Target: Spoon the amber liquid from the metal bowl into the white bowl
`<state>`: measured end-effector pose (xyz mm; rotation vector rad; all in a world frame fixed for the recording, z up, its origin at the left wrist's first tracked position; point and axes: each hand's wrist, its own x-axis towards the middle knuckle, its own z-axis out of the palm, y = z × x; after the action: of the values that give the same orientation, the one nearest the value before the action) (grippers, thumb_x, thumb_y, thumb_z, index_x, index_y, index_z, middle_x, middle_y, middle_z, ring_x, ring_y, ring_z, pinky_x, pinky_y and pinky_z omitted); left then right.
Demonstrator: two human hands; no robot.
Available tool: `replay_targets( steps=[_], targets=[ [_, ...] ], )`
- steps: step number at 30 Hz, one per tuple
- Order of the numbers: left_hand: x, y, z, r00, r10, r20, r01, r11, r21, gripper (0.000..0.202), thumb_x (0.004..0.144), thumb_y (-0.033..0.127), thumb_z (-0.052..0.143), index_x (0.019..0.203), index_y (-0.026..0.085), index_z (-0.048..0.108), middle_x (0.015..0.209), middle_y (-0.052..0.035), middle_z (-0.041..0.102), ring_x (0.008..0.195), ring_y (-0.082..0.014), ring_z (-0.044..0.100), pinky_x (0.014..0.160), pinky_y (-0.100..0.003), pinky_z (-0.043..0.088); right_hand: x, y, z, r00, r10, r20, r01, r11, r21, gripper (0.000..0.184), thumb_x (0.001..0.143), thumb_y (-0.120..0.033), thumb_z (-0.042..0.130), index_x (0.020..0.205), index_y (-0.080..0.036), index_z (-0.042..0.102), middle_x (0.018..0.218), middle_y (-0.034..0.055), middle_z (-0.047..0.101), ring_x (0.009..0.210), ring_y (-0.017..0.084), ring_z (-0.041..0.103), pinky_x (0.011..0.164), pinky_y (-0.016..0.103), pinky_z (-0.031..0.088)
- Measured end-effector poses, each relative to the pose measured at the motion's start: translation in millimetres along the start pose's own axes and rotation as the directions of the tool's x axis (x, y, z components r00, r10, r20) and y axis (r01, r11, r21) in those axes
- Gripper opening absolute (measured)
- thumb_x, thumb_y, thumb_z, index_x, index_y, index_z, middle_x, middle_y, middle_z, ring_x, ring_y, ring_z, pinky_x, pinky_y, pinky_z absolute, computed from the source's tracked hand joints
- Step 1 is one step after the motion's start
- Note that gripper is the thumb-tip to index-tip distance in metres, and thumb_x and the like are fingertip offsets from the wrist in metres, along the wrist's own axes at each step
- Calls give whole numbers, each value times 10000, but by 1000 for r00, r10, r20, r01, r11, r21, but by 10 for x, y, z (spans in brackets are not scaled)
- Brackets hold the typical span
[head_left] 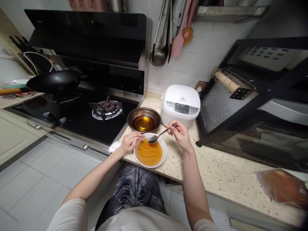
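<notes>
Right hand (179,134): holding spoon (156,138) over bowl (164,150)
Left hand (131,141): at bowl's rim, grip unclear
Bowl: orange liquid (149,154), on worktop (175,163)

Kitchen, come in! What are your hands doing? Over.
Right hand holding spoon over white bowl. Left hand at its rim. Orange liquid inside. Metal bowl close behind.

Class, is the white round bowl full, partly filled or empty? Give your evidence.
Partly filled. The white round bowl holds orange liquid, with a pale band of its inside showing between liquid and rim.
</notes>
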<state>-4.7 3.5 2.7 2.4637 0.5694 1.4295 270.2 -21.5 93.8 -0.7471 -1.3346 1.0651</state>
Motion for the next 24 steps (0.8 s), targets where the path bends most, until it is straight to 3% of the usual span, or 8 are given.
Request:
replay_targets(
  steps=[6, 16, 24],
  targets=[
    [1, -11, 8, 999, 40, -21, -40, 999, 10, 432, 1051, 217, 318, 1007, 144, 741, 1077, -123, 761, 1030, -209, 710, 921, -379, 580, -17, 21, 4, 1000, 16, -13, -16, 1000, -17, 216, 843, -417, 759, 833, -214, 688, 647, -6, 586, 539, 102, 465, 489, 238, 377],
    [12, -5, 12, 996, 75, -48, -73, 996, 49, 429, 1052, 210, 317, 969, 142, 732, 1067, -121, 763, 1006, -199, 717, 907, -366, 585, 1, -44, 52, 993, -106, -56, 111, 989, 96, 337, 825, -505, 764, 768, -223, 589, 624, -13, 584, 451, 77, 325, 431, 239, 291],
    [9, 19, -1, 999, 48, -22, -47, 998, 35, 439, 1058, 230, 320, 966, 137, 740, 1083, -126, 758, 1009, -201, 708, 904, -359, 576, 158, 114, -127, 952, -110, -286, 171, 965, 199, 379, 832, -508, 756, 743, -218, 527, 686, -21, 528, 517, 86, 370, 484, 217, 393]
  ],
)
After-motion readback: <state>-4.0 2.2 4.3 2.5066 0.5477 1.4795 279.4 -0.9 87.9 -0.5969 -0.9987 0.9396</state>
